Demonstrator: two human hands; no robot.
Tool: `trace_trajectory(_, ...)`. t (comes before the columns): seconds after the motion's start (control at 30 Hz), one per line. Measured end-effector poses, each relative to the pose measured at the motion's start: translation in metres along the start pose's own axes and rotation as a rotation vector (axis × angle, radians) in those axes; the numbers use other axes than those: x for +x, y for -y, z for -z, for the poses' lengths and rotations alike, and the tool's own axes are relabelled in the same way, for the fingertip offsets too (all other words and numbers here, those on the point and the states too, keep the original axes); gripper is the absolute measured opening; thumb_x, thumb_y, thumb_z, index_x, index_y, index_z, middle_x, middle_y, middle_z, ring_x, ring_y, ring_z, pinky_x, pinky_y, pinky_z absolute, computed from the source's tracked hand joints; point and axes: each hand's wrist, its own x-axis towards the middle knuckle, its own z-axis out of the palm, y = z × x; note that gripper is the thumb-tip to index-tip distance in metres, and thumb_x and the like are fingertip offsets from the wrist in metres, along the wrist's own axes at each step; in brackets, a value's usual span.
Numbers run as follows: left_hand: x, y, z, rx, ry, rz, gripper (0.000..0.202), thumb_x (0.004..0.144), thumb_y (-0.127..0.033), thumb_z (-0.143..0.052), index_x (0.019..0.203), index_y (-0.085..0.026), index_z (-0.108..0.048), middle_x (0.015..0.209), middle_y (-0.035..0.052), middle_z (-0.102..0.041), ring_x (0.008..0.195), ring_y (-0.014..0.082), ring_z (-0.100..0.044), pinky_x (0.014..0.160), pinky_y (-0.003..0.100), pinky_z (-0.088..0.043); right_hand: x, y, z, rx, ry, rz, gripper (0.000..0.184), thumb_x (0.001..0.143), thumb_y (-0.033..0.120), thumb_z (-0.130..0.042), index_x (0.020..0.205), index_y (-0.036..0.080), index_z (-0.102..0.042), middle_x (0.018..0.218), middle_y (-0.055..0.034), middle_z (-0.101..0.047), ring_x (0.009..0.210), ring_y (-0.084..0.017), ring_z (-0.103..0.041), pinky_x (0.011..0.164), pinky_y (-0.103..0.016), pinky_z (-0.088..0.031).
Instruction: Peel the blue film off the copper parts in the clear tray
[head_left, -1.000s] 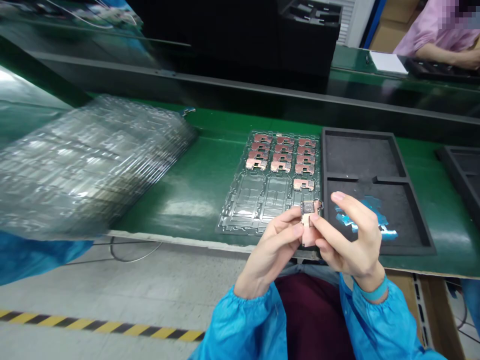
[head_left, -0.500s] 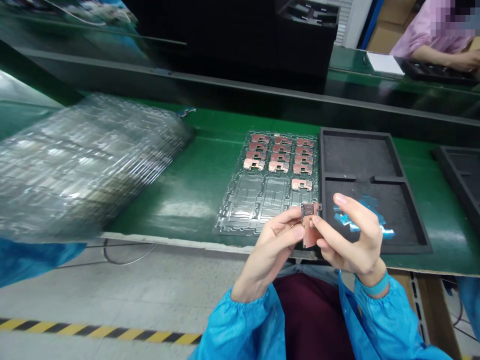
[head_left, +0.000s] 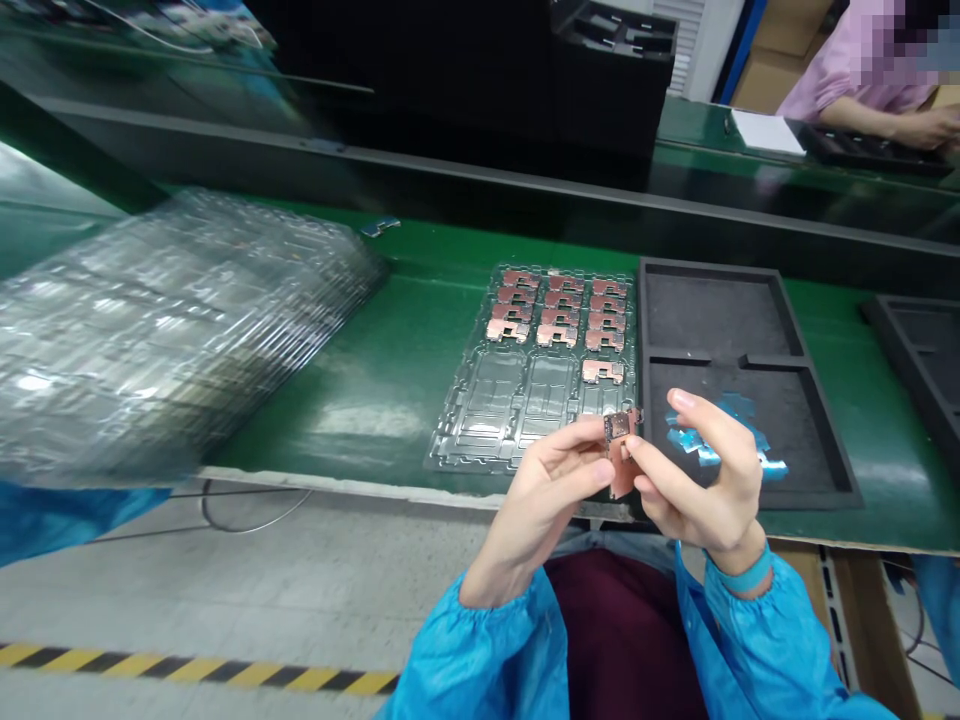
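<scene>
A small copper-coloured circuit board point(head_left: 622, 476) with a dark metal-framed socket at its top is held up between my two hands, just over the table's front edge. My left hand point(head_left: 551, 490) pinches its left side between thumb and fingers. On the other side, my right hand point(head_left: 701, 485) has fingers closed on the board's right edge, while its index finger sticks out upward. Beyond the hands lies a clear plastic tray point(head_left: 474, 400), with several similar boards point(head_left: 556, 333) in its far rows. To the right, a black foam tray point(head_left: 829, 440) carries blue film strips point(head_left: 724, 440).
A tall stack of clear plastic trays point(head_left: 172, 320) fills the left of the green table point(head_left: 360, 390). A small blue-and-silver part point(head_left: 381, 227) lies behind it. Another black tray point(head_left: 922, 350) sits at far right. Across the bench, a person in a pink sleeve point(head_left: 832, 70) works.
The board has tilted slightly in my fingers, its socket catching the light differently. Both hands keep nearly the same place and grip.
</scene>
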Motion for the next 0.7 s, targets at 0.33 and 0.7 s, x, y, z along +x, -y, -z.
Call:
trace_trajectory(0.33, 0.006, 0.007, -0.004, -0.040, -0.149, -0.014, 0.027, 0.084, -0.026, -0.088, 0.108, -0.017, -0.082, 0.089, 0.0050, -0.076, 0.079, 0.0166, -0.069, 0.078, 0.029, -0.058, -0.012, -0.007, -0.003, 0.147, -0.131, -0.239, 0.051, 0.103, 0.018, -0.059, 0.152, 0.028, -0.063, 0.145, -0.0137, -0.062, 0.112, -0.030, -0.076, 0.077, -0.042, -0.073)
trace_trajectory(0.7, 0.014, 0.012, -0.002, 0.134, -0.325, -0.079, 0.030, 0.081, -0.040, -0.092, 0.089, -0.015, -0.077, 0.080, 0.0009, -0.070, 0.072, 0.0134, -0.066, 0.069, 0.025, -0.058, -0.030, -0.018, -0.007, 0.171, -0.078, -0.292, 0.045, 0.099, 0.012, -0.064, 0.143, 0.023, -0.070, 0.142, -0.0163, -0.065, 0.104, -0.029, -0.076, 0.078, -0.044, -0.073)
